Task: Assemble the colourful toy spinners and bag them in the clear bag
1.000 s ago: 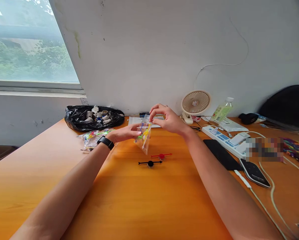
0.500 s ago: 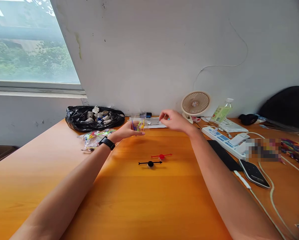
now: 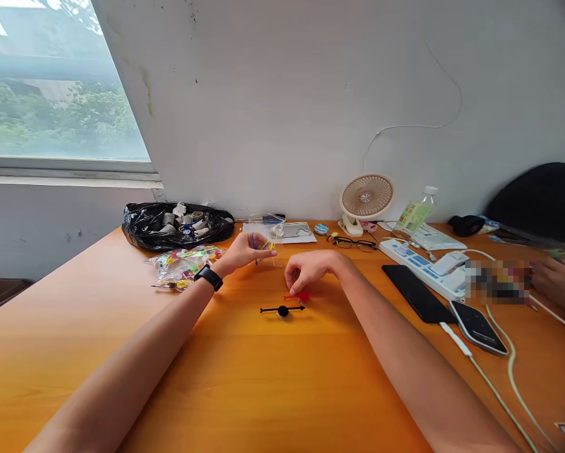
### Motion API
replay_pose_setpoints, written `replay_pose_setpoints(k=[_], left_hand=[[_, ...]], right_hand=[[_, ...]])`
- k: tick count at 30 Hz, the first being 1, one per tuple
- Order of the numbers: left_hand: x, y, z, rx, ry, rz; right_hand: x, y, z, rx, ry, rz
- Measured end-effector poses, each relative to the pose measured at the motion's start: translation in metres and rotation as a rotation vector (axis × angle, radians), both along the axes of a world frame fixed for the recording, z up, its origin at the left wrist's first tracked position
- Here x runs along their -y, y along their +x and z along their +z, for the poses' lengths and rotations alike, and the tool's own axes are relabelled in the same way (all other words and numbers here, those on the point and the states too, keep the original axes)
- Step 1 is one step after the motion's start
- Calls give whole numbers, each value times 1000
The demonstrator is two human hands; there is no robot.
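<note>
My left hand (image 3: pixel 245 253), with a black watch on the wrist, pinches a clear plastic bag (image 3: pixel 274 228) holding blue and yellow arrow pieces. My right hand (image 3: pixel 306 272) is lowered over the table, its fingers curled together at the red arrow spinner (image 3: pixel 303 298), covering part of it. Just in front lies a black arrow spinner (image 3: pixel 283 311) on a clear round base, its arrowhead to the right. Beside my left wrist rests another clear bag (image 3: pixel 179 264) of colourful pieces.
A black plastic bag (image 3: pixel 136 228) with grey rolls stands at the back left. Behind my right hand are glasses (image 3: pixel 355 243) and a small fan (image 3: pixel 366 198). On the right lie a power strip (image 3: pixel 421 267), a phone (image 3: pixel 478 327) and cables. Another person's hand (image 3: pixel 556 280) shows at the right edge.
My right hand has come down and toward me, from the back of the table to the red arrow spinner. My left hand still holds the bag. Another person's hand has appeared at right.
</note>
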State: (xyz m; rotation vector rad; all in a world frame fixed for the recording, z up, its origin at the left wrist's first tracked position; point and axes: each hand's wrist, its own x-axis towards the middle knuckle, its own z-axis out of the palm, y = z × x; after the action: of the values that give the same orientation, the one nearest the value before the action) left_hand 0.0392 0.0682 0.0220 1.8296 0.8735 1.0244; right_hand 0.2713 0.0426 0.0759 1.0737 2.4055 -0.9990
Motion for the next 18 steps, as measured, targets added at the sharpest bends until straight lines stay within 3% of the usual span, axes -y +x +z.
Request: replay_pose_setpoints(k=[5, 12, 18], left_hand=[[5, 4, -1, 49, -45, 15], [10, 6, 0, 129, -117, -31], [14, 9, 0, 138, -106, -9]], right_hand=[[1, 0, -2, 25, -139, -4], [2, 15, 13, -96, -188, 29], [2, 18, 12, -8, -205, 17]])
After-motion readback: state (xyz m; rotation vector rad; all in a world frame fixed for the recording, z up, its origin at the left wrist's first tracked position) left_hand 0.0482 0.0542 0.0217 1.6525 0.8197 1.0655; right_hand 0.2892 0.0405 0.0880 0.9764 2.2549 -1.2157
